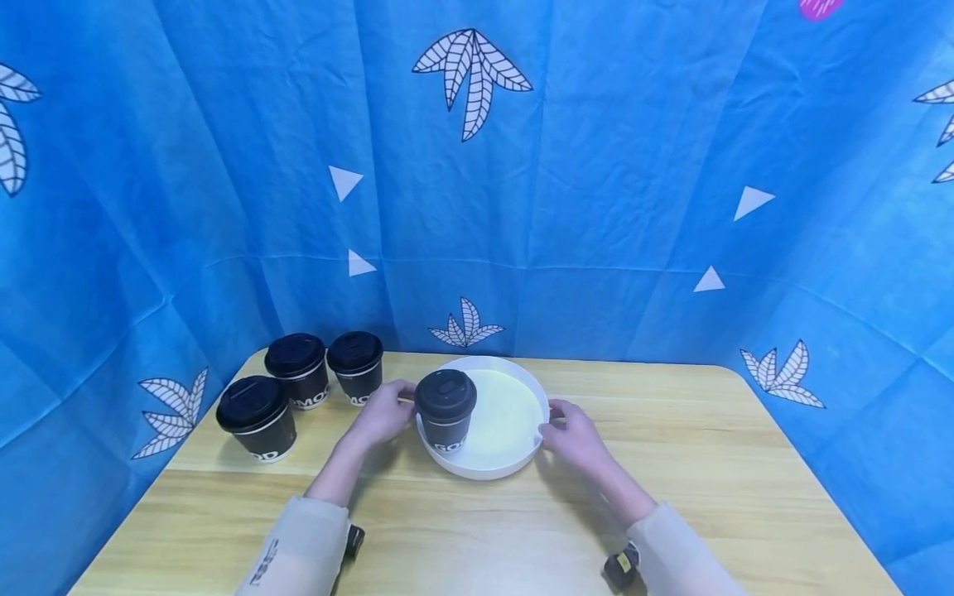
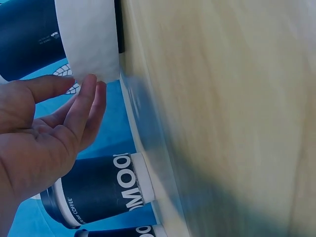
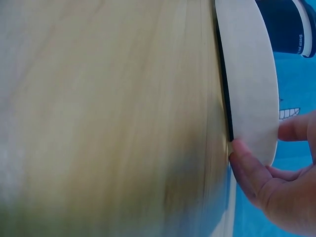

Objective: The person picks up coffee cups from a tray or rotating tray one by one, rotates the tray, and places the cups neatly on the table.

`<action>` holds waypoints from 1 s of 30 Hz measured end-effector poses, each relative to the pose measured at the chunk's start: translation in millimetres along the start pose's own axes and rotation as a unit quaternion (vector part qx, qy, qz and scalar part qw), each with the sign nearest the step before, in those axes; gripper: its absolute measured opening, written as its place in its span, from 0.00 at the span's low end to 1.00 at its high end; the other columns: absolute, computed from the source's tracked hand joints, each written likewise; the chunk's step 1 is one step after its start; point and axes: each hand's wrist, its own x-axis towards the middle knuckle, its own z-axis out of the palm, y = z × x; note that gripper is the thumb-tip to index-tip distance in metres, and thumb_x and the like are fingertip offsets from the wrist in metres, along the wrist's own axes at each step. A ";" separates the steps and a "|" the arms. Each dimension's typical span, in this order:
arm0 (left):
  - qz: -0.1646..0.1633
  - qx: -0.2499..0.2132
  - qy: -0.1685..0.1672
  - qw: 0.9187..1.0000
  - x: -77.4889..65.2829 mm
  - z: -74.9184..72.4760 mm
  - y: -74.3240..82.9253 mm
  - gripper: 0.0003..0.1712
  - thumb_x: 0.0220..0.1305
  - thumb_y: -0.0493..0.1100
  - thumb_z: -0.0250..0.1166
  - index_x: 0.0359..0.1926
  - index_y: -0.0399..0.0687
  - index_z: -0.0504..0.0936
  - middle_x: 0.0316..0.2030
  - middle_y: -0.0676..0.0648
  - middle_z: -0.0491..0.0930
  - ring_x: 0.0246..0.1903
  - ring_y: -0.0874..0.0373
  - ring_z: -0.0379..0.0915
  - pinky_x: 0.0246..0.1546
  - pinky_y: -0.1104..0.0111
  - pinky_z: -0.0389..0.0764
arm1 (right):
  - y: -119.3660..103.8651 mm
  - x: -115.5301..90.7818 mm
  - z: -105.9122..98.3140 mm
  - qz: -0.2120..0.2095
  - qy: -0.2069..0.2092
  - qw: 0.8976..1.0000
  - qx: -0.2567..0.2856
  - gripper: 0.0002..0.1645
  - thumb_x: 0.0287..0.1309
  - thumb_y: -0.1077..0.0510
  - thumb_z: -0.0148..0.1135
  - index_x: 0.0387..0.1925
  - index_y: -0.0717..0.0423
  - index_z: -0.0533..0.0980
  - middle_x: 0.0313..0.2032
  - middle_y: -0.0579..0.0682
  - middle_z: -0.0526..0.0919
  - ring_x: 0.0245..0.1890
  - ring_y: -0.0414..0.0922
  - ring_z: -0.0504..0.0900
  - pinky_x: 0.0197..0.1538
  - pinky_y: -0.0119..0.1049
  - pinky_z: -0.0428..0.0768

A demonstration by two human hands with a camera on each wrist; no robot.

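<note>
A round white tray (image 1: 507, 418) with a low wall is between the two hands. On its left part stands a dark lidded coffee cup (image 1: 447, 411), upright. My left hand (image 1: 386, 411) pinches the tray's left rim between thumb and fingers. At the opposite side my right hand (image 1: 575, 439) grips the rim, its thumb at the upper edge and fingertips low on the wall in the right wrist view. A dark strip shows along the tray's underside there; whether the tray touches the table, I cannot tell.
Three more dark lidded cups stand at the table's left: a front one (image 1: 257, 418), one behind it (image 1: 298, 370), and one (image 1: 358, 367) close to the left hand. A blue patterned curtain (image 1: 596, 207) hangs behind the wooden table (image 1: 708, 480).
</note>
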 end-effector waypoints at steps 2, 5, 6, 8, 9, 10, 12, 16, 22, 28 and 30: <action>0.002 0.006 -0.001 1.000 -0.8 -0.5 0.3 0.20 0.66 0.32 0.62 0.58 0.30 0.80 0.56 0.33 0.82 0.45 0.49 0.82 0.52 0.52 0.82 | -0.5 -0.9 -0.4 0.001 0.000 1.000 -0.005 0.36 0.63 0.62 0.63 0.70 0.71 0.67 0.59 0.65 0.78 0.62 0.64 0.79 0.62 0.52 0.82; -0.001 0.007 -0.005 1.000 -2.3 -0.7 0.6 0.21 0.66 0.32 0.62 0.59 0.30 0.80 0.56 0.33 0.82 0.46 0.48 0.81 0.55 0.50 0.80 | -2.2 -2.7 -1.2 0.001 -0.001 1.000 -0.004 0.37 0.63 0.62 0.64 0.70 0.72 0.66 0.59 0.65 0.78 0.61 0.64 0.79 0.61 0.51 0.82; -0.001 0.005 -0.006 1.000 -3.0 -0.8 0.8 0.21 0.65 0.31 0.61 0.59 0.30 0.80 0.56 0.33 0.82 0.47 0.47 0.80 0.56 0.50 0.79 | -2.8 -3.5 -1.3 0.001 -0.002 1.000 -0.002 0.37 0.63 0.62 0.64 0.70 0.72 0.66 0.59 0.65 0.78 0.61 0.64 0.79 0.60 0.50 0.83; 0.000 0.003 -0.008 1.000 -3.8 -0.4 0.6 0.22 0.64 0.30 0.61 0.59 0.29 0.79 0.56 0.33 0.82 0.50 0.45 0.80 0.58 0.49 0.78 | -4.0 -5.2 -1.7 0.002 -0.004 1.000 0.002 0.37 0.63 0.61 0.65 0.70 0.72 0.66 0.59 0.65 0.78 0.60 0.64 0.80 0.57 0.47 0.85; 0.000 0.002 -0.008 1.000 -4.5 -0.4 0.7 0.23 0.63 0.29 0.61 0.59 0.28 0.79 0.56 0.32 0.82 0.52 0.43 0.79 0.60 0.48 0.77 | -4.3 -6.1 -1.8 0.001 -0.006 1.000 0.005 0.37 0.63 0.62 0.64 0.70 0.72 0.65 0.59 0.66 0.78 0.60 0.64 0.80 0.55 0.46 0.86; 0.001 0.001 -0.008 1.000 -4.9 -0.2 0.7 0.23 0.63 0.29 0.61 0.59 0.28 0.79 0.56 0.33 0.82 0.55 0.42 0.78 0.62 0.47 0.76 | -4.6 -6.9 -1.9 0.001 -0.007 1.000 0.007 0.37 0.64 0.62 0.64 0.70 0.73 0.65 0.59 0.66 0.78 0.60 0.64 0.80 0.54 0.45 0.87; 0.006 0.004 -0.007 1.000 -5.4 -0.1 1.1 0.23 0.62 0.28 0.61 0.59 0.28 0.79 0.55 0.32 0.82 0.59 0.40 0.76 0.65 0.46 0.74 | -5.5 -8.6 -2.4 0.002 -0.009 1.000 0.010 0.37 0.64 0.62 0.64 0.70 0.74 0.65 0.59 0.67 0.78 0.60 0.65 0.79 0.53 0.45 0.87; 0.003 0.009 -0.007 1.000 -5.4 -0.2 2.0 0.22 0.63 0.28 0.60 0.59 0.28 0.79 0.56 0.32 0.82 0.62 0.37 0.74 0.68 0.45 0.71 | -7.5 -9.9 -4.7 0.002 -0.008 1.000 -0.028 0.36 0.65 0.59 0.65 0.69 0.73 0.67 0.57 0.66 0.80 0.58 0.63 0.80 0.58 0.52 0.84; -0.002 0.017 -0.008 1.000 -2.5 -0.7 1.9 0.21 0.63 0.28 0.60 0.58 0.29 0.79 0.57 0.31 0.81 0.63 0.35 0.73 0.68 0.44 0.71 | -11.3 -5.7 -9.2 -0.018 -0.008 0.989 -0.148 0.31 0.68 0.53 0.65 0.65 0.69 0.72 0.50 0.59 0.83 0.53 0.57 0.82 0.60 0.56 0.81; 0.008 0.030 -0.010 0.999 0.9 -1.4 1.3 0.18 0.61 0.28 0.61 0.53 0.31 0.81 0.54 0.33 0.83 0.53 0.41 0.79 0.62 0.46 0.76 | -12.4 1.4 -10.8 -0.052 0.003 0.966 -0.252 0.27 0.67 0.50 0.64 0.57 0.68 0.77 0.44 0.56 0.83 0.47 0.54 0.81 0.55 0.53 0.82; 0.008 0.030 -0.013 0.999 2.1 -1.7 1.3 0.17 0.61 0.28 0.61 0.52 0.32 0.81 0.52 0.34 0.83 0.47 0.45 0.80 0.59 0.47 0.78 | -11.3 3.9 -11.2 -0.066 0.010 0.954 -0.292 0.25 0.67 0.49 0.63 0.54 0.66 0.79 0.41 0.54 0.82 0.45 0.53 0.80 0.53 0.52 0.82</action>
